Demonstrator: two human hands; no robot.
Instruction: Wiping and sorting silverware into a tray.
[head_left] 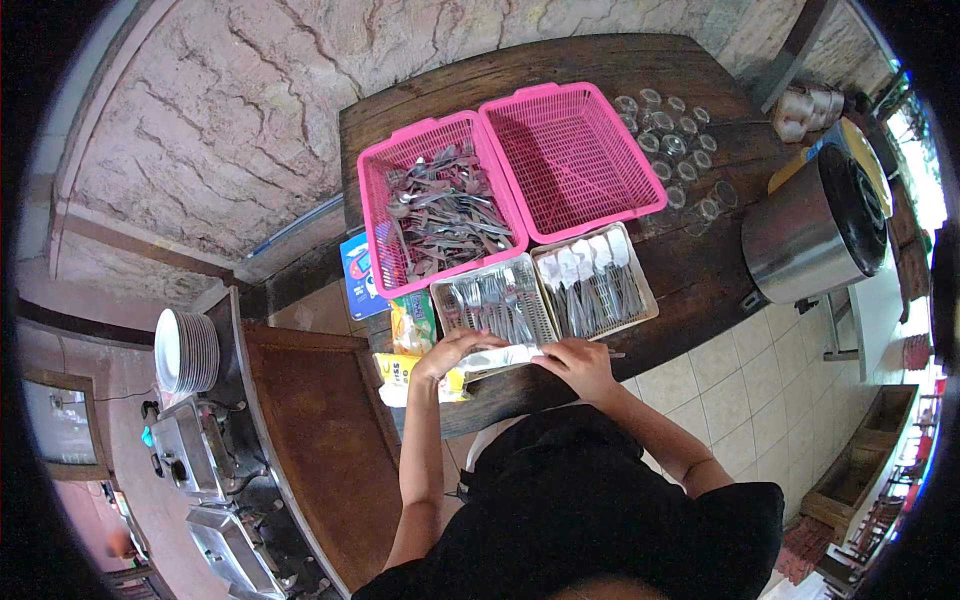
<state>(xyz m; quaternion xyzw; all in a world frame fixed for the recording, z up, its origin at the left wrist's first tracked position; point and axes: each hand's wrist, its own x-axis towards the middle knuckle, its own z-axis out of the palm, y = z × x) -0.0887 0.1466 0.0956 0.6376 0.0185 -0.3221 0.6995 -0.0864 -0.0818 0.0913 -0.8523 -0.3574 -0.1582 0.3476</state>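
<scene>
Left hand [458, 350] and right hand [580, 367] pinch white napkin [506, 356] between them, at near end of left cream cutlery basket [537, 300] on wooden surface [690, 285]. Thin metal handle [617, 355] pokes out past right hand; best keep napkin taut, handle straight.

This looks like a restaurant's buffet area — chafing dishes [192, 450], stacked plates [186, 352], heaped cutlery [450, 212] and drinking glasses [674, 146] show it.
</scene>
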